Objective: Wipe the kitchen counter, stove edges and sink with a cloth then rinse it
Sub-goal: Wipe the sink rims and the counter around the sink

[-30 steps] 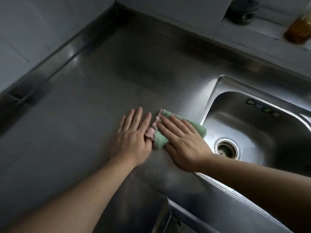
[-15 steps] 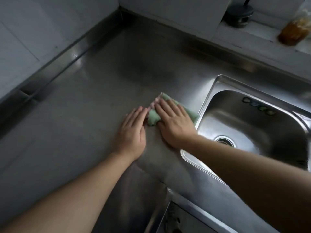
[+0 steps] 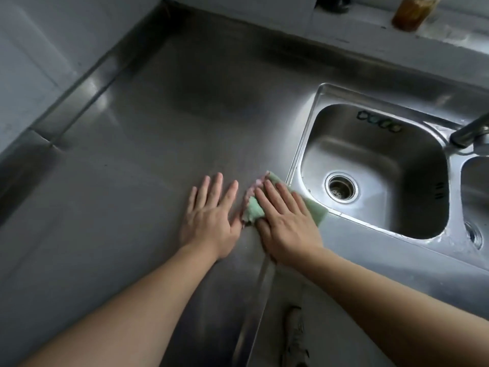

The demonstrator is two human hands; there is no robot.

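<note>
A folded green cloth [image 3: 316, 211] with a pink edge lies on the stainless steel counter [image 3: 164, 133], just left of the sink [image 3: 375, 154]. My right hand [image 3: 287, 221] presses flat on the cloth with straight fingers, covering most of it. Beside it, my left hand [image 3: 211, 215] rests flat on the bare counter with fingers spread, its thumb close to the cloth's pink edge. The sink basin holds a round drain [image 3: 342, 187] and looks wet along its front rim.
A faucet spout [image 3: 469, 131] reaches in from the right edge, above a second basin [image 3: 476, 186]. On the back ledge stand a brown jar [image 3: 410, 11] and a dark object [image 3: 334, 2]. Tiled walls bound the counter's left and back. The counter's front edge [image 3: 254, 313] runs below my hands.
My right hand has drawn the cloth back toward me along the sink's left rim, and my left hand slid back with it. The view shifted, bringing the faucet and second basin in.
</note>
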